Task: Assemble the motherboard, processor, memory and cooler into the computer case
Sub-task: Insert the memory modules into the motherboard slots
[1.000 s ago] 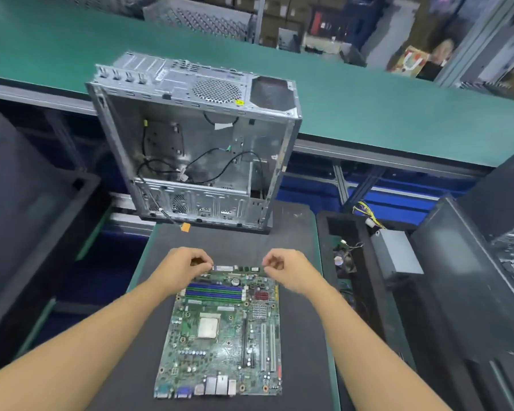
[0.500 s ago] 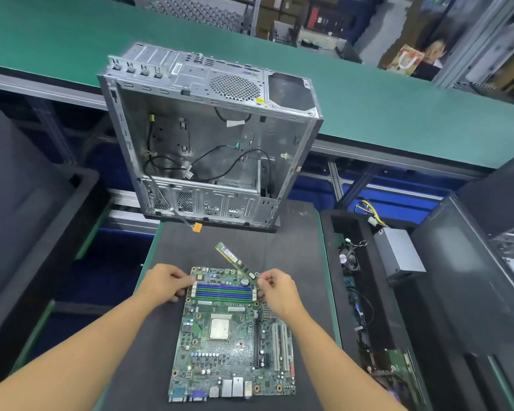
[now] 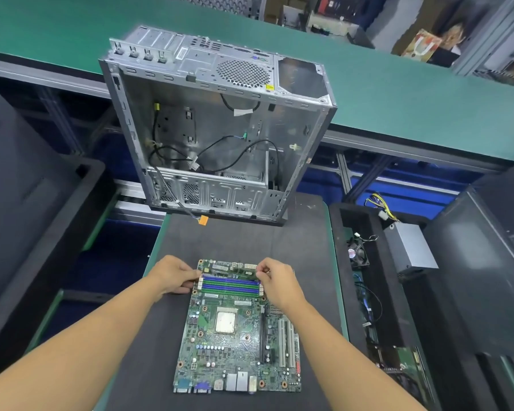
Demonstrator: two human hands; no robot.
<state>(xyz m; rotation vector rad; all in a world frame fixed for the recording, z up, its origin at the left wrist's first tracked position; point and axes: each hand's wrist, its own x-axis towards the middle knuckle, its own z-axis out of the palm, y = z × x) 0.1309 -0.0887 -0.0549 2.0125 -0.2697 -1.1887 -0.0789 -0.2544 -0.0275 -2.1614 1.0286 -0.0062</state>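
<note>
Pinching the ends of a memory stick (image 3: 235,270), the left hand (image 3: 172,275) and right hand (image 3: 275,281) hold it level along the far slots of the motherboard (image 3: 238,345), which lies flat on a dark mat (image 3: 250,238). The processor (image 3: 226,321) sits at six o'clock from the hands. The open computer case (image 3: 217,129) stands at twelve o'clock, apart from the board.

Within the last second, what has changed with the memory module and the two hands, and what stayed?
The memory module, half a second ago slanting up from the right hand alone, now lies level along the memory slots. The right hand pinches its right end; the left hand has come to its left end, grip unclear. The motherboard and computer case stayed put.
</note>
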